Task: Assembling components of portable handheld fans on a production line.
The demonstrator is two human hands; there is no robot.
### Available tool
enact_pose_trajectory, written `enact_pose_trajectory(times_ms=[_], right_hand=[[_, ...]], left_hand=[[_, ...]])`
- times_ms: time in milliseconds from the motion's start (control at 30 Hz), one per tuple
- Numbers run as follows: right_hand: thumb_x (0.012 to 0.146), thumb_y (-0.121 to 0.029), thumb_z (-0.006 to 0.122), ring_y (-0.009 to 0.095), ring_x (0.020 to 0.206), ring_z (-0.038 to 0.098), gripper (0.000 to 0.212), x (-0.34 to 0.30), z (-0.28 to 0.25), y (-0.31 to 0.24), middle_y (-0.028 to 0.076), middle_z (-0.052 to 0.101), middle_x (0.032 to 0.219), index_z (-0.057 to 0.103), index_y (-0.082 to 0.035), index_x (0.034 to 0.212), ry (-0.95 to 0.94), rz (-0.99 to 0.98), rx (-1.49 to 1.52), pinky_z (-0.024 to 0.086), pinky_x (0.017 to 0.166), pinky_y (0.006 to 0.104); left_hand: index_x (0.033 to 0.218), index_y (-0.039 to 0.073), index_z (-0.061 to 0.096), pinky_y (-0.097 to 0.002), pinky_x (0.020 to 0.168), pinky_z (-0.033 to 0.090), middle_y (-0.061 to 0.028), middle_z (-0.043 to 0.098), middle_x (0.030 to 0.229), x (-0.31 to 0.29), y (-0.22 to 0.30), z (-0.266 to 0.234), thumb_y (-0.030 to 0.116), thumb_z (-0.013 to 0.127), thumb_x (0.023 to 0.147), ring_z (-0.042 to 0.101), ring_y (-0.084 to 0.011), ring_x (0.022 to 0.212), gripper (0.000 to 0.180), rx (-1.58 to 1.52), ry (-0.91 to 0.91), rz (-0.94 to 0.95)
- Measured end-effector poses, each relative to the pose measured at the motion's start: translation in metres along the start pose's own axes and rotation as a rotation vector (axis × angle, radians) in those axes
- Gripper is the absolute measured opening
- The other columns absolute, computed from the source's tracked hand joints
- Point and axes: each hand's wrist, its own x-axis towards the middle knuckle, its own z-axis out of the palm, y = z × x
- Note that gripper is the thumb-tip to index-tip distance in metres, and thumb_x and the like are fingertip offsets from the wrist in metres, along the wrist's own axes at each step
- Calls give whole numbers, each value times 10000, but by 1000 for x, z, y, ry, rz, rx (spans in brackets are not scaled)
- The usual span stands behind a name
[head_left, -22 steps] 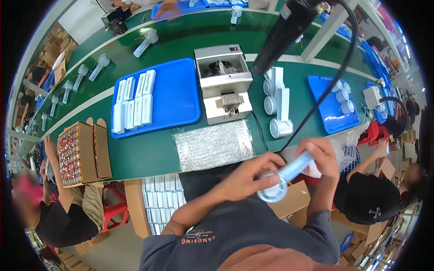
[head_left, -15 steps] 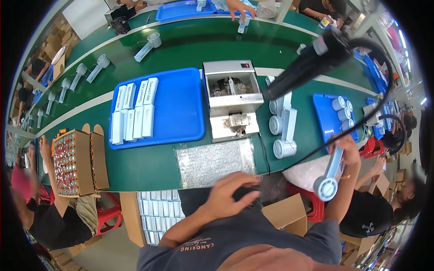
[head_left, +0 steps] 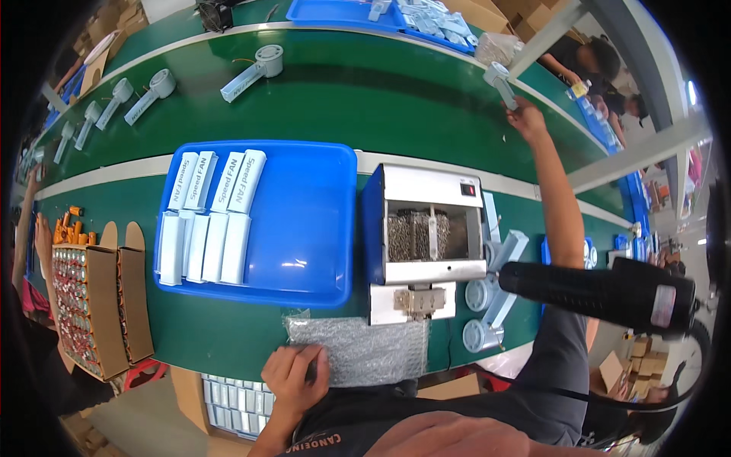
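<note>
My right arm stretches far out to the right. My right hand (head_left: 524, 118) grips the handle of a pale blue handheld fan body (head_left: 498, 75), its round head pointing away from me, above the far side of the green belt. Low in front of me is my left hand (head_left: 297, 378), its fingers loosely bent with a gap beside the thumb and nothing seen in it. It is next to a sheet of bubble wrap (head_left: 365, 350) at the bench's near edge. Fan bodies (head_left: 481, 333) lie right of the metal screw feeder machine (head_left: 432, 228).
A blue tray (head_left: 304, 221) holds several white handle covers (head_left: 237, 247). Fan bodies (head_left: 255, 72) lie spaced along the belt (head_left: 350, 91). A black electric screwdriver (head_left: 594, 293) hangs across the right side. Cartons of batteries (head_left: 76, 312) stand at left; other people work nearby.
My right hand has carried the fan body from the near right up and out to the belt's far side. My left hand has moved left. The view has shifted, and the screwdriver appears lower.
</note>
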Motion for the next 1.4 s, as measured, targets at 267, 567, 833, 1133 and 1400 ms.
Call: enact_pose_trajectory(times_ms=[267,567,833,1133,1400], right_hand=[[1029,-110,482,334,925,678,278,92,-10,25,255,587,1110,474,58,1250,171,-241,-168,616,706,425],[961,-542,550,413,1321,541,618,-34,26,-12,197,549,1424,513,-146,1435,657,56,-1719,517,973,610],[783,-457,791,437,1061,689,731,-72,-95,-12,268,691,1153,480,-63,1313,397,-244,-1568,522,934,529],[938,-313,695,277,1179,646,687,-326,-78,-62,142,595,1350,428,-13,1495,9,-577,-365,568,926,391],[929,-371,677,329,979,710,751,-547,-5,37,229,641,1226,373,20,1493,-73,-392,416,614,765,392]], left_hand=[[891,78,699,-322,505,407,-37,638,728,-6,-10,8,39,762,721,556,-212,552,185,14,61,51],[869,65,677,-326,503,397,-52,638,708,-14,-2,-2,51,740,742,549,-226,536,142,90,70,39],[851,41,707,-308,544,471,-89,665,739,-2,0,-16,-6,754,797,612,-206,594,86,-450,62,-191],[1144,25,620,-444,821,543,-165,615,1100,134,-66,-78,204,753,845,627,-361,995,373,481,269,-53],[1434,29,505,-418,1056,460,-184,597,1398,119,-207,-94,201,674,942,578,-357,1276,548,608,39,-241]])
